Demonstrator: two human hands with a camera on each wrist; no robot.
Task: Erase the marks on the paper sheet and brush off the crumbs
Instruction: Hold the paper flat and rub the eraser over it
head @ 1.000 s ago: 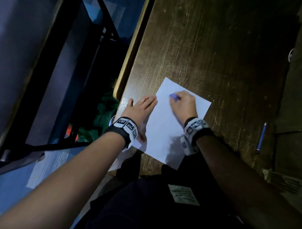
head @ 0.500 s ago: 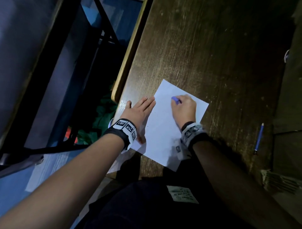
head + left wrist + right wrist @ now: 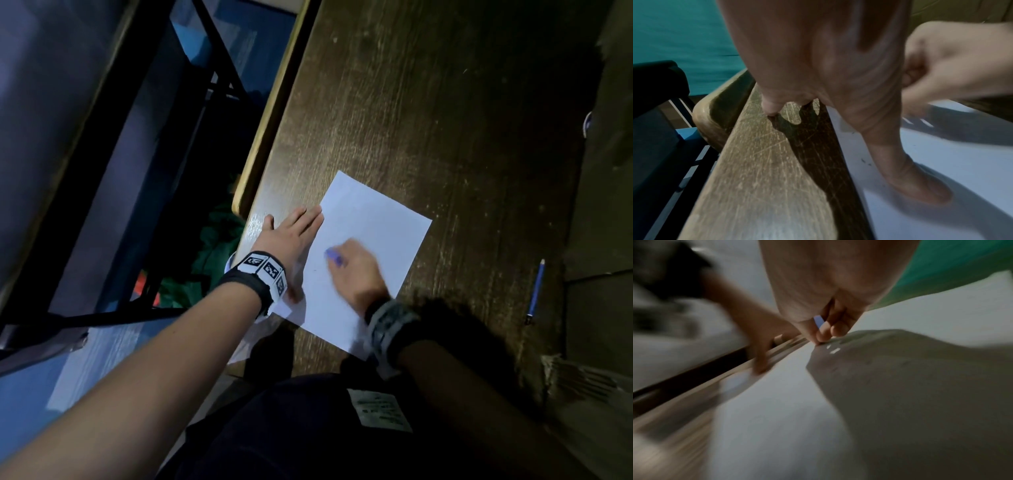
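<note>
Head view: I see the paper lying on the tabletop near its left edge. My right hand pinches a blue eraser on it. My left hand presses flat, fingers straight, on the paper's left edge. A pen lies well apart, right.

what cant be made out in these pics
- Marks on the paper sheet: head view, none legible; too faint, and the right hand covers part.
- Eraser: mostly hidden in that hand's grip.
- Right wrist view: motion blur.
- Crumbs: tiny specks beside the left hand.
</note>
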